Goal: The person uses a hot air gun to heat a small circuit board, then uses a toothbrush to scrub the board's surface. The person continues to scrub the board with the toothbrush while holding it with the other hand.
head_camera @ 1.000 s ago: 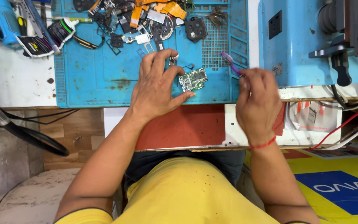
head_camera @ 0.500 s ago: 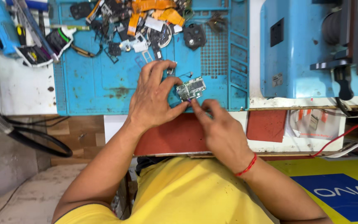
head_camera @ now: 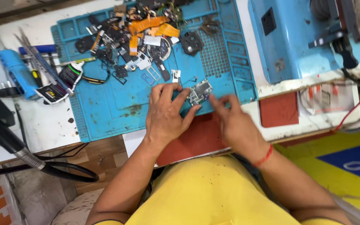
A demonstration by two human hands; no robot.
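Circuitry shows on a small circuit board [head_camera: 199, 91] that lies on the blue work mat [head_camera: 105, 104], close to the mat's near edge and toward its right end. The left hand [head_camera: 166, 118] rests on the mat just left of the board, fingers spread wide and flat, with the forefinger and middle fingertips touching the board's left side and pinning it down. The right hand [head_camera: 235, 125] comes in from the right, its fingers drawn narrow and reaching to the board's right edge; it is blurred, so whether anything is pinched between the fingertips cannot be told. A red thread bracelet [head_camera: 264, 157] circles the right wrist.

Behind the board, along the mat's far edge, sits a heap of phone parts [head_camera: 138, 37]: orange flex cables, dark camera modules, small frames and shields. At the mat's left end lie tweezers [head_camera: 38, 58] and a blue-handled tool [head_camera: 15, 73], just off the mat on the white table [head_camera: 42, 125]. A blue machine housing [head_camera: 296, 37] stands at the table's far right corner. A red pad [head_camera: 278, 109] lies on the near edge at the right, and another red surface shows under both wrists. A black flexible hose [head_camera: 21, 154] hangs off the left edge.
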